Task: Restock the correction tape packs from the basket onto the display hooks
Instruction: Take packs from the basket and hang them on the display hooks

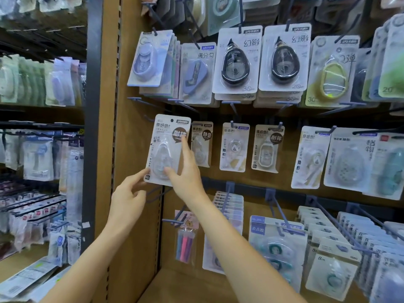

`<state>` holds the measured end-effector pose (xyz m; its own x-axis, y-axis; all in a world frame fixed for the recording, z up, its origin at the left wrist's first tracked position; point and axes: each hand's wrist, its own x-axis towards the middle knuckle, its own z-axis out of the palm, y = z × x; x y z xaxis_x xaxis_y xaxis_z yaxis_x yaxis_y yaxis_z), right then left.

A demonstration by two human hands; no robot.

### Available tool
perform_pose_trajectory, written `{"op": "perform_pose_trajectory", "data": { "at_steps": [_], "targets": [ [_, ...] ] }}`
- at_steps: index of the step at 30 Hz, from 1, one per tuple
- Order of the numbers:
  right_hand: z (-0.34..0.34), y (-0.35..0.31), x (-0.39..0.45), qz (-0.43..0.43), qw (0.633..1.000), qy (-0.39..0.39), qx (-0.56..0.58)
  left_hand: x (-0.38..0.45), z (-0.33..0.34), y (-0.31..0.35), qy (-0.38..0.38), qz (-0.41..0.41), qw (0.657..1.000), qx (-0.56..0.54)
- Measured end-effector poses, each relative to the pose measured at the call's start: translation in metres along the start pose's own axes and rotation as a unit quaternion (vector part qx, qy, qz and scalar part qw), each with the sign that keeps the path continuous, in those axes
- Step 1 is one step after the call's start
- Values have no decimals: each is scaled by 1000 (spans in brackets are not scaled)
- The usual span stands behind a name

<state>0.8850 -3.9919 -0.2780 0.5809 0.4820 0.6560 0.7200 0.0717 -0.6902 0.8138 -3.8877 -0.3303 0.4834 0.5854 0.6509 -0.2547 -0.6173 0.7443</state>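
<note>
Fingers of the right hand (185, 180) lie fairly straight against the front of a correction tape pack (167, 149), forefinger reaching up its right side, thumb on the clear blister. The left hand (129, 196) touches the pack's lower left corner with forefinger and thumb tips, its other fingers loosely curled. That pack stands upright against the brown pegboard panel (135, 127), at the left end of the middle row, its hang hole near a bare hook (150, 119). Just right hangs a smaller beige pack (202, 144), its left edge close beside. Left of the held pack, bare panel runs to the dark upright post (93, 127).
</note>
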Motion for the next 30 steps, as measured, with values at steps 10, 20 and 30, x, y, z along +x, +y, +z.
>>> {"op": "perform_pose_trajectory", "data": {
  "at_steps": [10, 20, 30],
  "targets": [
    [-26, 7, 13, 9, 999, -16, 47, 3, 3, 6, -33, 25, 999, -17],
    [-24, 3, 4, -19, 998, -36, -42, 2, -5, 11, -37, 11, 999, -26],
    [-16, -4, 2, -50, 994, -10, -93, 1, 0, 13, -28, -12, 998, -54]
  ]
}}
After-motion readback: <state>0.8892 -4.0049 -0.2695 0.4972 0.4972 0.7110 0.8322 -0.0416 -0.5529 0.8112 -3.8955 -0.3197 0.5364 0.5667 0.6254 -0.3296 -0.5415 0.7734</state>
